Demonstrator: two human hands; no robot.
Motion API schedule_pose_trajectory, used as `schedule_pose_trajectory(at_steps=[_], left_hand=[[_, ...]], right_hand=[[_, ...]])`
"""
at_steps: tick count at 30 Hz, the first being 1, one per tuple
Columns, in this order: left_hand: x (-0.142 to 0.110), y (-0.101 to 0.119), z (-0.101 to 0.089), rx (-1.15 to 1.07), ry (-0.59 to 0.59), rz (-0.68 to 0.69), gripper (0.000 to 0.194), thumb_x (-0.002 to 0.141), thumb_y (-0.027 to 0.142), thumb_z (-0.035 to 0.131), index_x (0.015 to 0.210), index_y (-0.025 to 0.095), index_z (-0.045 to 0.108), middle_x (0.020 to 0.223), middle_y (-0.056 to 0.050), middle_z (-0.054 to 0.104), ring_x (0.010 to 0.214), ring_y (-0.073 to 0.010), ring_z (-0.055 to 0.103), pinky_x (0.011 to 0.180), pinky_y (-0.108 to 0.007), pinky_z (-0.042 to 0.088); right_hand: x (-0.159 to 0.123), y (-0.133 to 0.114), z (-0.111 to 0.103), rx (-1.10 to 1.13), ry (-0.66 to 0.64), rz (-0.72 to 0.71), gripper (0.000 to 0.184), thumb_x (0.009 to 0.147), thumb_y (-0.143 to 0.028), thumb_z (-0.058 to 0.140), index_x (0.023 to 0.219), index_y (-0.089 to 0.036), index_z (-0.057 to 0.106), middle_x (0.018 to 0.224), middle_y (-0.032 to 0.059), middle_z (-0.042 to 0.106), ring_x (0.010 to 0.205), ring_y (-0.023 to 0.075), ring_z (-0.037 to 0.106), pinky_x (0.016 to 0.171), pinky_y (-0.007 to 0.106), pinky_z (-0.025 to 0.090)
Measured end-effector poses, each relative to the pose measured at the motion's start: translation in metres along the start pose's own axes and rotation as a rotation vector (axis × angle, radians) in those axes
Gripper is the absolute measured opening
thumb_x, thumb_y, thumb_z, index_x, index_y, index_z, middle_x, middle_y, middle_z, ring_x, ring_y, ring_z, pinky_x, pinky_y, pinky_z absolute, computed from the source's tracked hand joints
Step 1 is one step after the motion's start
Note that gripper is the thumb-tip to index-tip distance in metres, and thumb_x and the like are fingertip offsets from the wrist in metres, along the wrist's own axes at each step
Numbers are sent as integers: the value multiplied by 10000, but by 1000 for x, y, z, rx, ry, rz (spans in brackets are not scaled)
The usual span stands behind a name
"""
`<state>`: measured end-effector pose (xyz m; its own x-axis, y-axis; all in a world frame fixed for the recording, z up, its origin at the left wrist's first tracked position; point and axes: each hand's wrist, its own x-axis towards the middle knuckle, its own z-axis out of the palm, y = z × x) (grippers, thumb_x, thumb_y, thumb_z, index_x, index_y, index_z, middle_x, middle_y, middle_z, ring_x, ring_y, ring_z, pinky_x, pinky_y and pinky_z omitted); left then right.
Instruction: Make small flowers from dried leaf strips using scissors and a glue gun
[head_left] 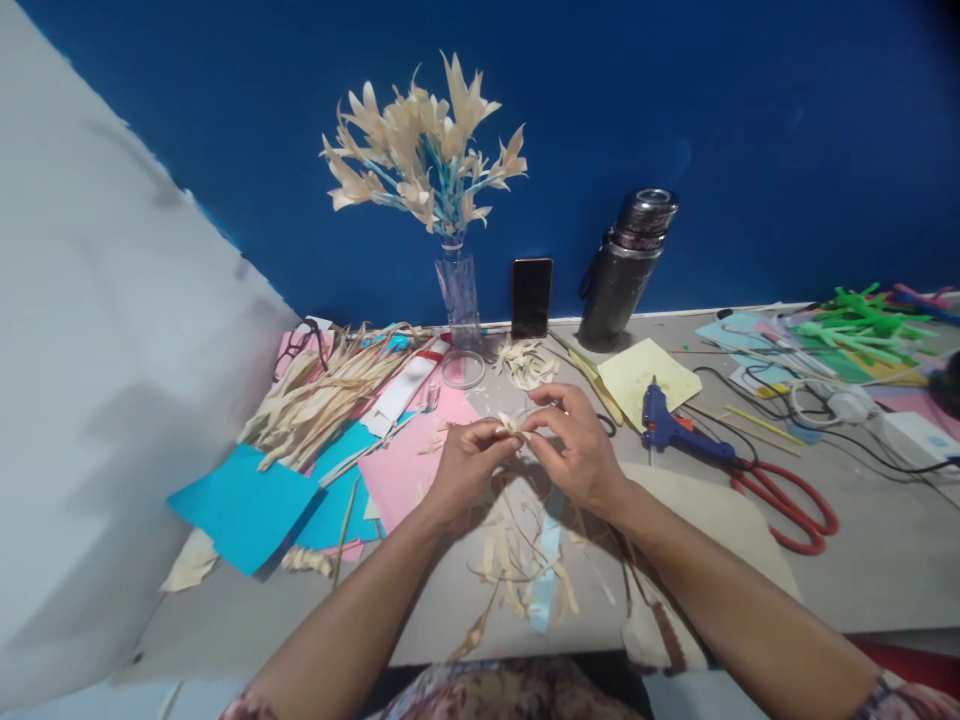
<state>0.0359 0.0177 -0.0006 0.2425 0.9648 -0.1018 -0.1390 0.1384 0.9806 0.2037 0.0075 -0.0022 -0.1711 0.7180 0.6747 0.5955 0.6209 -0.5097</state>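
Over the middle of the table, my left hand (474, 456) pinches a small pale piece of dried husk (512, 424) between thumb and fingers. From the other side my right hand (574, 440) closes its thumb and forefinger on the same piece, its other fingers curled above. Its exact shape is partly hidden by the fingertips. Husk scraps (510, 560) and a light blue strip (547, 575) lie below my hands. Just beyond them sits a small heap of curled pale husk strips (527, 362).
Husk flowers (427, 140) stand in a clear bottle (457, 290) at the back, beside a phone (532, 297) and a leaning dark flask (626, 270). A blue glue gun (679, 425) and red-handled scissors (787, 505) lie right. Long husks (322, 400) and blue paper (244, 505) lie left.
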Motion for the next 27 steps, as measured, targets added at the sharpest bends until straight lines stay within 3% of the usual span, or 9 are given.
schedule_pose_trajectory(at_steps=[9,16,19,23,27], left_hand=[[1,-2,-2,172,2,136,202,769,287,736,620,166,674,635,-1,548,612,-128,527,575,-248,401],[5,-14,-9,396,-17,333,229,893,267,598,696,176,671,723,-23,575,701,-155,551,642,-264,426],[6,-15,-11,477,26,473,245,897,214,582,668,173,657,716,-26,604,710,-155,572,665,-266,434],[4,-10,-14,554,40,672,192,891,142,574,747,176,697,745,-35,662,723,-152,610,669,-261,450],[1,-7,-15,592,40,787,185,896,109,561,807,183,705,817,-55,702,789,-164,638,723,-278,478]], right_hand=[[0,1,0,-14,-21,-3,143,869,-95,580,905,-205,663,1145,122,581,1074,262,575,889,412,500],[0,-1,1,-30,4,-27,139,863,-96,594,903,-206,670,1129,121,591,1064,260,584,861,405,505],[2,-4,-3,53,79,-25,131,869,-119,608,959,-202,652,1105,117,610,1055,254,599,905,423,503],[8,-4,-8,130,193,62,116,893,-130,573,959,-208,628,1033,95,648,1020,235,621,874,402,513],[10,2,-7,173,132,181,91,884,-145,579,903,-207,643,1020,83,659,964,213,634,738,323,521]])
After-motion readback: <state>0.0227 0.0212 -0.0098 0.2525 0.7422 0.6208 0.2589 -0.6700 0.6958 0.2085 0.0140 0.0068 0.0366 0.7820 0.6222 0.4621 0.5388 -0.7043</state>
